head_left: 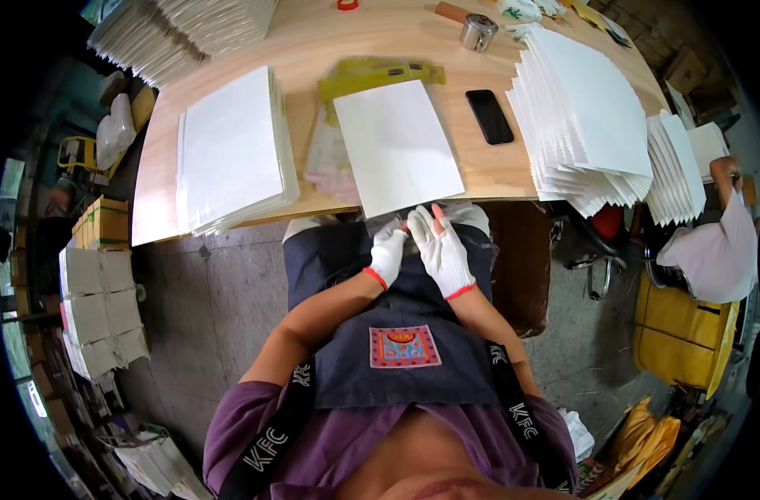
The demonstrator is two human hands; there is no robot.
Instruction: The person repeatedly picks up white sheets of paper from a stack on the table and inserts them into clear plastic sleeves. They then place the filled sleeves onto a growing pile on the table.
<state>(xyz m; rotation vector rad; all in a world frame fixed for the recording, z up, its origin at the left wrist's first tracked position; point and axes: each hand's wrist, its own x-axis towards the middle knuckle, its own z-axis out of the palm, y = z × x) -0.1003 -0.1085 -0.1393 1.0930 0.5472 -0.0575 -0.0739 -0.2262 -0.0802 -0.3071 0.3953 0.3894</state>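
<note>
My left hand (387,252), in a white knit glove with a red cuff, is curled closed just below the near edge of a white sheet (401,146). What its fingers grip is hard to make out; clear plastic film shows close by. Beside it my right hand (443,257), gloved the same way, has its fingers stretched toward that edge, with bare fingertips showing. The white sheet lies at the table's front edge, partly over clear plastic bags with a yellow-green band (380,77).
A stack of white sheets (230,150) lies to the left, with fanned white stacks (584,108) to the right. A black phone (489,117) and a metal cup (478,32) rest on the wooden table (159,187). At the far right another person's arm (722,242) shows.
</note>
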